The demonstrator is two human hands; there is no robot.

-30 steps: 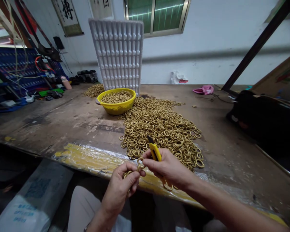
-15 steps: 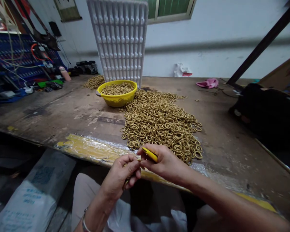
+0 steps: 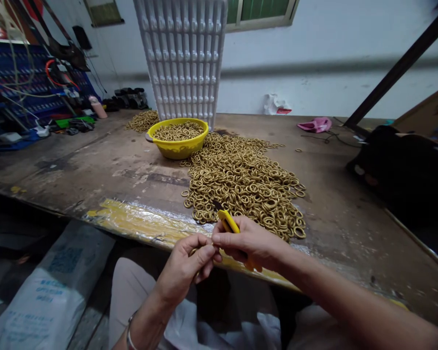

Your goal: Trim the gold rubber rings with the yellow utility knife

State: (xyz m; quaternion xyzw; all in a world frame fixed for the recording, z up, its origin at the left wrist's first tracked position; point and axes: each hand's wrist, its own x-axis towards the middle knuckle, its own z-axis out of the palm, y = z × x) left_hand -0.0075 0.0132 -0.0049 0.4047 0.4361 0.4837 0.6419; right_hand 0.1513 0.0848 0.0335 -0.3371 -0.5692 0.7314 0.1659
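Observation:
My left hand point(image 3: 188, 260) is closed near the table's front edge, with a bit of a gold-coloured ring point(image 3: 193, 251) showing between its fingers. How many rings it holds is hidden. Wrapped around a yellow utility knife point(image 3: 229, 221), my right hand point(image 3: 250, 239) has its thumb and fingertips against the left fingertips. The knife's dark blade points up and to the left, away from the left hand. Just beyond both hands spreads a large heap of gold-coloured rings point(image 3: 241, 180).
Behind the heap, a yellow basin point(image 3: 178, 150) full of rings stands against an upright ribbed plastic tray point(image 3: 185, 63). A smaller ring pile point(image 3: 142, 120) lies back left. A pink cloth point(image 3: 316, 125) and a dark bag point(image 3: 397, 180) are on the right. Yellow tape point(image 3: 138, 221) covers the front edge.
The knife has turned in my right hand, and its blade now points up, away from the left fingers. My fingertips have come together. The view has shifted slightly.

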